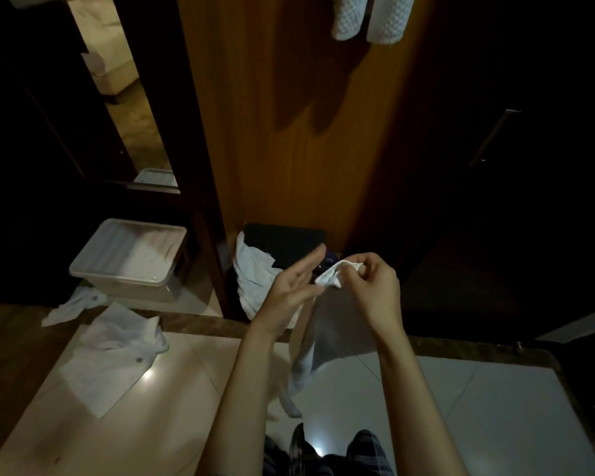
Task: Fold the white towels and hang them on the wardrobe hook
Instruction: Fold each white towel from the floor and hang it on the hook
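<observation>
The right hand [375, 290] pinches the limp white cloth towel [334, 324] hanging lengthwise, apparently beside the flat-fingered left hand [296, 286].

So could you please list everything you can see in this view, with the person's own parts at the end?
held towel: one, white, hanging from the hands above the floor
hung towels: two, white, on the wardrobe at the top edge
wardrobe panel: one, orange-brown wood, centre
plastic bin: one, translucent, on the floor at left
loose towels: two, white, on the floor near the bin
bundled cloth: one, white, at the wardrobe's foot
door handle: one, metal, on the dark door at right
left hand: open, beside the held towel
right hand: pinches the held towel's top
</observation>
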`<state>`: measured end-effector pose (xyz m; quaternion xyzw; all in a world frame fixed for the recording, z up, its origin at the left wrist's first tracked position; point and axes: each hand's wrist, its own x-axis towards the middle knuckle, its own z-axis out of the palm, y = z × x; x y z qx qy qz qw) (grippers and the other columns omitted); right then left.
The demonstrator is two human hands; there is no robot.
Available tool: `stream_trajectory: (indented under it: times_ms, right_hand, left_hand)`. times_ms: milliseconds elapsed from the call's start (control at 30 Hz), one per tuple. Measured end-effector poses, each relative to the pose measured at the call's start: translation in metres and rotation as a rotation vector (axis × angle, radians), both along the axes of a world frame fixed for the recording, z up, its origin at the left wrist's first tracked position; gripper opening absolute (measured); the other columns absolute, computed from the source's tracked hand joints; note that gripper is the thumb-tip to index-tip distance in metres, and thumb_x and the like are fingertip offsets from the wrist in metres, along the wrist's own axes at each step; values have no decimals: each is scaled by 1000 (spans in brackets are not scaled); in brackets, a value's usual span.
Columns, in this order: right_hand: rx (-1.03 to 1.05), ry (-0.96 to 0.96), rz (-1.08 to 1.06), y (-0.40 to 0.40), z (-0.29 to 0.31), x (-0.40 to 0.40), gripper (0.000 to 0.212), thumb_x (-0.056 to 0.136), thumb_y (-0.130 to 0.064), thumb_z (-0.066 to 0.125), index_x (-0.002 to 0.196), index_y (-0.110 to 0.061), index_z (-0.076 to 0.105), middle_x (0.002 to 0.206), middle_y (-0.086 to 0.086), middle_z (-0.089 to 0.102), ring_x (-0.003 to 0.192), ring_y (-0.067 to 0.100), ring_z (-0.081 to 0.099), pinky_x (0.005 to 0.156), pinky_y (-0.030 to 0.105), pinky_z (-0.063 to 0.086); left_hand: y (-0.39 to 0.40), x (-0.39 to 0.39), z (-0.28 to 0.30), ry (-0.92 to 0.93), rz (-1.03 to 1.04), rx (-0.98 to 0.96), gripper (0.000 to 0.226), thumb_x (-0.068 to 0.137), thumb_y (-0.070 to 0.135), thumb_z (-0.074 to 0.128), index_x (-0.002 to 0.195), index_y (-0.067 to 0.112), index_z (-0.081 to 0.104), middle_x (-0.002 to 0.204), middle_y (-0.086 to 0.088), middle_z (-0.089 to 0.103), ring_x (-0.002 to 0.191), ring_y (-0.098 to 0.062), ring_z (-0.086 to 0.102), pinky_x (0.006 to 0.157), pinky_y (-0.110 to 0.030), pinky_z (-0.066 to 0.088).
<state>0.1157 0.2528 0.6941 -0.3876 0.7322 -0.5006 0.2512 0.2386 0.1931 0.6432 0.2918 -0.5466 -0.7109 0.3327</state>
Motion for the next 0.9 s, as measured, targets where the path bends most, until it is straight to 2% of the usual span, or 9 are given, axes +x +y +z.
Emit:
stream_trajectory:
  times_ms: [67, 133, 233, 300, 433, 600, 733, 833, 900]
  right_hand:
    - [-14, -18, 1, 0, 4, -4, 9, 84, -14, 58, 84, -20, 64, 74, 7, 65, 70, 16, 62, 62, 25, 50]
    - [-22, -16, -5, 0, 7, -6, 10, 84, -14, 58, 83, -21, 64, 75, 4, 65, 72, 16, 62, 66, 27, 50]
    - [-57, -22, -36, -1, 6, -8, 14, 85, -7, 56, 89, -20, 62, 74, -2, 62, 68, 5, 58, 59, 14, 46]
    - [-89, -29, -35, 1, 4, -7, 16, 88, -6, 56, 94, -21, 59, 69, -3, 58, 61, 0, 55, 55, 12, 44]
    - [-49, 25, 41, 4, 1, -7, 13, 90, -15, 60, 81, -24, 62, 63, 5, 58, 53, 10, 51, 50, 21, 43]
    - [175, 81, 334, 6, 7, -7, 25, 77, -8, 74, 91, -25, 61, 79, -1, 71, 78, 7, 67, 74, 24, 54]
    - [183, 316, 273, 3, 2, 3, 11, 87, -8, 64, 89, -19, 65, 74, -3, 68, 73, 6, 64, 71, 19, 52]
    - [243, 384, 299, 3, 2, 3, 10, 90, -16, 61, 98, -18, 68, 97, 1, 69, 94, 15, 64, 86, 30, 53]
    - [255, 480, 286, 5, 3, 1, 12, 90, -20, 60, 98, -24, 69, 106, -1, 66, 103, 17, 59, 88, 30, 51]
  left_hand:
    - [-2, -1, -4, -163, 6, -68, 30, 94, 18, 54, 122, 25, 60, 117, 11, 65, 115, -7, 57, 94, -24, 48]
    - [0, -6, -4, -250, 88, -90, 20, 96, 26, 50, 104, 22, 68, 94, 6, 70, 95, -10, 64, 76, -19, 52]
    - [4, -17, 1, -229, 188, -56, 20, 96, 22, 49, 92, 26, 68, 81, 7, 71, 79, -4, 67, 62, -12, 51]
    - [5, -23, 5, -198, 247, -32, 20, 97, 19, 49, 91, 23, 67, 75, 10, 71, 71, 0, 67, 55, -10, 48]
    - [0, -21, 10, -196, 403, -38, 21, 96, 22, 49, 90, 13, 66, 82, -5, 70, 75, -14, 67, 64, -26, 54]
    - [-1, -13, 19, -193, 436, -143, 32, 96, 16, 50, 66, 23, 55, 48, 18, 57, 45, 8, 51, 42, -3, 34]
    - [0, -11, 19, -200, 406, -156, 29, 96, 14, 50, 69, 22, 56, 52, 17, 61, 50, 8, 55, 45, -4, 36]
    - [-1, -9, 18, -213, 377, -85, 20, 96, 22, 50, 80, 25, 62, 84, 8, 70, 81, -5, 66, 62, -15, 49]
    - [-2, -7, 15, -213, 371, -72, 18, 96, 23, 51, 84, 25, 64, 91, 3, 70, 87, -9, 67, 64, -17, 53]
